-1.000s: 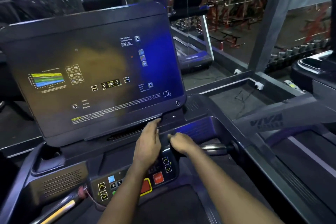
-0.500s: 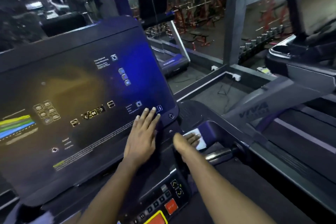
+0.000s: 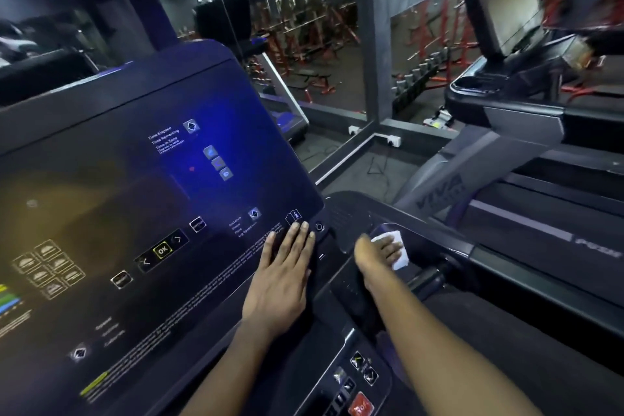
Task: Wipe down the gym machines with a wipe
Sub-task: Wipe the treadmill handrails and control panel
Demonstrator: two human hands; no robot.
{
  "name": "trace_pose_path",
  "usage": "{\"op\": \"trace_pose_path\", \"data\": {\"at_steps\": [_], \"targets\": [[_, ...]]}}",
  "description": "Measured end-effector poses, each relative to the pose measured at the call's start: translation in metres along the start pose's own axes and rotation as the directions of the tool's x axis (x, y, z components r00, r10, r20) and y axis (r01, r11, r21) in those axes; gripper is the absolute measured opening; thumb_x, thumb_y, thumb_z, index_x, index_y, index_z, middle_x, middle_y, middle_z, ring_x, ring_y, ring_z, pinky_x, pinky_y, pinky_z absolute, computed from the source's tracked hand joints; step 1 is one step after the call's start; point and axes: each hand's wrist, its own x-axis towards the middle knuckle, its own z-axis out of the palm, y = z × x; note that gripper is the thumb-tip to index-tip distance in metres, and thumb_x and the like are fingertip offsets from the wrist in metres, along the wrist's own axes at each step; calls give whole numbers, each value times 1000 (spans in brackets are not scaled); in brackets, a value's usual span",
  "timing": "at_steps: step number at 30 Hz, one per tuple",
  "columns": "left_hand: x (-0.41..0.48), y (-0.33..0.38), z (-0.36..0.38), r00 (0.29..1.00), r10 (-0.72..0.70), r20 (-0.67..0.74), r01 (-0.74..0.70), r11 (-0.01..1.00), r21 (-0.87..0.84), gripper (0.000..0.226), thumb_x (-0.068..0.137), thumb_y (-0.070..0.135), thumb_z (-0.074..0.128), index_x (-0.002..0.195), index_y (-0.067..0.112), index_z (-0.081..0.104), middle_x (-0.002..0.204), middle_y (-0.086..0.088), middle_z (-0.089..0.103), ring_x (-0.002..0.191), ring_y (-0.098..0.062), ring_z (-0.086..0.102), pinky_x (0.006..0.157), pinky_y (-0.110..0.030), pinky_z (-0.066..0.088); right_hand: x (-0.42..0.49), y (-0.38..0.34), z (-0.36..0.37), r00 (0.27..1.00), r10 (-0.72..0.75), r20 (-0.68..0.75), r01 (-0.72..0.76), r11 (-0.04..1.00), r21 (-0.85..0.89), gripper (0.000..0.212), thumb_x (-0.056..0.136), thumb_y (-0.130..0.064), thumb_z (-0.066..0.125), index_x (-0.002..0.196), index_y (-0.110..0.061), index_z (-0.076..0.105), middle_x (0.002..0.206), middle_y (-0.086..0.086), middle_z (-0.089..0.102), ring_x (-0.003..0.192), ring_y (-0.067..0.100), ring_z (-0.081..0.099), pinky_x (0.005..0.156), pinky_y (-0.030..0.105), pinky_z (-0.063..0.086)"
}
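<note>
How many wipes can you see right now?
1. The white wipe lies under the right hand on the treadmill console, right of the screen. Nothing shows under the flat left hand.

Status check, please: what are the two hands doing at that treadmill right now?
Left hand flat on screen. Right hand presses wipe onto console. Nothing blocking.

dim gym | blue glare on screen (image 3: 141, 199) | edges warped, blurred
</note>
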Motion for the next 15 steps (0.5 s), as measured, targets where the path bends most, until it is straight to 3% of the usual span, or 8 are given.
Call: {"op": "trace_pose_path", "data": {"at_steps": [5,8,10,11,13,15], "targets": [[1,1,3,1000,8,2,-8,1000,-22,63,101,24,40,160,13,24,170,-1,11,157,-16,1,126,-51,0,-21,4,32,984,156,83,-162,985,62,89,103,-54,35,158,-3,-12,165,20,-21,154,34,-16,122,49,-5],[1,-1,3,1000,11,0,-11,999,-39,64,100,23,42,160,14,25,169,-1,11,157,-16,2,125,-52,4,-10,29,57,962,180,206,-232,936,263,114,85,-82,29,158,-6,-12,167,17,-12,155,35,-2,126,49,5],[1,0,2,1000,13,2,-13,999,-48,64,99,22,42,160,13,25,169,-1,12,157,-15,3,125,-52,5,58,50,76,956,212,204,-280,871,404,144,51,-104,15,159,-9,16,167,13,14,149,35,27,122,52,24],[1,0,2,1000,13,2,-12,999,-49,63,100,22,41,160,13,25,169,-1,12,157,-15,3,125,-52,4,91,56,81,956,250,153,-292,857,426,150,44,-106,11,156,-7,27,164,14,20,145,36,32,120,52,28],[0,0,1,1000,11,-2,-11,999,-49,62,101,23,39,160,14,25,169,-1,12,157,-15,2,126,-52,4,86,42,58,942,332,47,-325,871,368,129,65,-93,16,155,0,25,164,21,15,151,40,18,122,56,16],[0,0,0,1000,3,-6,-4,999,-48,62,101,23,36,160,14,24,170,-1,11,157,-15,2,126,-52,4,27,9,16,975,218,-29,-202,939,277,100,92,-73,22,159,-1,4,167,21,-6,154,38,-6,122,55,-1]]}}
